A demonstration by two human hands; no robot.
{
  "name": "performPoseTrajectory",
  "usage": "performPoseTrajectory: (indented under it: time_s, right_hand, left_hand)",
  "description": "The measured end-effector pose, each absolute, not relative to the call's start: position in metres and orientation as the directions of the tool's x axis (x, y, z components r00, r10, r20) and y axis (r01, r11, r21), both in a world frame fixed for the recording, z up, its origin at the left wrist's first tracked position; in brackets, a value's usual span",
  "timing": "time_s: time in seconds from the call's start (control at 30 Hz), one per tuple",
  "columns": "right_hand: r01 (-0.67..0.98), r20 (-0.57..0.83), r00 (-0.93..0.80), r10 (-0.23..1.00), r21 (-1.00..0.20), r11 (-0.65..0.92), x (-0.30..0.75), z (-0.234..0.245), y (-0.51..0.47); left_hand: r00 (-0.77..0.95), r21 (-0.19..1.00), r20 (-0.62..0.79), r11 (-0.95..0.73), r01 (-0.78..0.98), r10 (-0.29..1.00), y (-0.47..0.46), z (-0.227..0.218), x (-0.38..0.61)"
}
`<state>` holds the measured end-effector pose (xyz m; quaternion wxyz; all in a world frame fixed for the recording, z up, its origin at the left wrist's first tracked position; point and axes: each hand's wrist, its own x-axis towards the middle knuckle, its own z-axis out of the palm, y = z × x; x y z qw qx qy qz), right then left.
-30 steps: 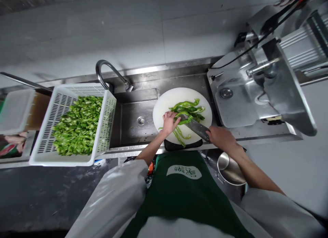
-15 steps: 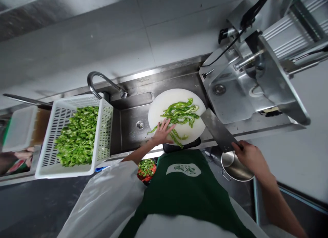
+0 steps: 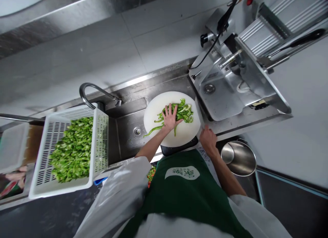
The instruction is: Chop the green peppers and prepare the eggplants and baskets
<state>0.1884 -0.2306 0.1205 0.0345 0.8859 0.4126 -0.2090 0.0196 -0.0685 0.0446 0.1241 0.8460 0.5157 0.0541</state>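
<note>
A loose pile of long green peppers [image 3: 185,111] lies on the round white cutting board [image 3: 156,111], which rests over the sink's right part. My left hand [image 3: 170,120] is spread flat on the pile, fingers apart and pointing away from me. One pepper trails off to the left past the board's rim. My right hand [image 3: 208,139] is closed round the handle of a cleaver [image 3: 199,111]. The cleaver's blade stands nearly edge-on at the board's right side, beside the peppers; its lower edge is hard to make out.
A white perforated basket [image 3: 101,142] of chopped green peppers stands left of the steel sink [image 3: 128,128], under a curved faucet [image 3: 88,94]. At the right is a metal slicing machine [image 3: 256,67]. A steel pot [image 3: 241,162] sits below my right forearm.
My right hand has brought the cleaver left to the board's edge and turned its blade upright. My left hand has moved up and right onto the peppers, which are bunched closer together.
</note>
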Motion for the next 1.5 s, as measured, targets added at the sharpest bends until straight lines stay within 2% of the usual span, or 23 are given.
performPoseTrajectory:
  time_s: [0.1, 0.23, 0.37, 0.47, 0.53, 0.67, 0.8, 0.9, 0.97, 1.07, 1.13, 1.17, 1.23, 1.37, 1.5]
  right_hand:
    - [0.776, -0.408, 0.514, 0.755, -0.153, -0.612, 0.176, 0.121, -0.228]
    - [0.800, -0.407, 0.473, 0.782, -0.174, -0.574, 0.178, 0.122, -0.227]
    - [0.810, -0.392, 0.475, 0.788, -0.155, -0.566, 0.190, 0.115, -0.225]
    - [0.832, -0.404, 0.445, 0.799, -0.144, -0.536, 0.198, 0.106, -0.221]
    - [0.847, -0.421, 0.415, 0.807, -0.146, -0.511, 0.202, 0.100, -0.218]
    - [0.859, -0.440, 0.358, 0.823, -0.191, -0.476, 0.207, 0.095, -0.214]
    - [0.853, -0.428, 0.336, 0.839, -0.238, -0.464, 0.207, 0.096, -0.213]
    - [0.842, -0.466, 0.360, 0.808, -0.210, -0.496, 0.207, 0.098, -0.212]
    - [0.843, -0.468, 0.355, 0.809, -0.214, -0.494, 0.206, 0.099, -0.211]
    - [0.832, -0.472, 0.340, 0.813, -0.252, -0.494, 0.205, 0.103, -0.211]
    - [0.817, -0.492, 0.349, 0.797, -0.258, -0.516, 0.204, 0.106, -0.210]
    - [0.810, -0.501, 0.356, 0.788, -0.255, -0.529, 0.204, 0.107, -0.210]
    - [0.804, -0.511, 0.349, 0.785, -0.267, -0.532, 0.203, 0.108, -0.208]
    - [0.814, -0.525, 0.332, 0.784, -0.261, -0.519, 0.202, 0.106, -0.207]
    - [0.853, -0.513, 0.316, 0.798, -0.214, -0.476, 0.209, 0.101, -0.210]
  left_hand:
    - [0.391, 0.328, 0.029, -0.379, 0.866, 0.920, -0.087, 0.051, -0.022]
    - [0.269, 0.336, -0.128, -0.214, 0.917, 0.955, -0.109, 0.041, -0.090]
    - [0.314, 0.376, -0.187, -0.227, 0.898, 0.931, -0.121, 0.027, -0.120]
    - [0.392, 0.505, -0.112, -0.287, 0.814, 0.913, -0.128, 0.029, -0.123]
    - [0.453, 0.602, 0.011, -0.368, 0.709, 0.891, -0.130, 0.036, -0.121]
    - [0.510, 0.654, 0.205, -0.505, 0.564, 0.835, -0.112, 0.049, -0.095]
    - [0.570, 0.647, 0.155, -0.519, 0.559, 0.807, -0.073, 0.051, -0.048]
    - [0.650, 0.574, 0.074, -0.566, 0.592, 0.756, -0.042, 0.054, -0.021]
    - [0.632, 0.483, 0.021, -0.561, 0.672, 0.775, -0.022, 0.060, -0.007]
    - [0.585, 0.358, -0.230, -0.491, 0.794, 0.778, -0.001, 0.065, 0.014]
    - [0.592, 0.280, -0.422, -0.522, 0.805, 0.687, -0.002, 0.062, 0.028]
    - [0.600, 0.242, -0.465, -0.558, 0.794, 0.651, -0.008, 0.059, 0.033]
    - [0.612, 0.156, -0.431, -0.614, 0.774, 0.663, -0.030, 0.049, 0.038]
    - [0.629, 0.064, -0.231, -0.634, 0.771, 0.742, -0.077, 0.034, 0.029]
    - [0.586, 0.027, -0.230, -0.597, 0.802, 0.777, -0.088, 0.037, 0.011]
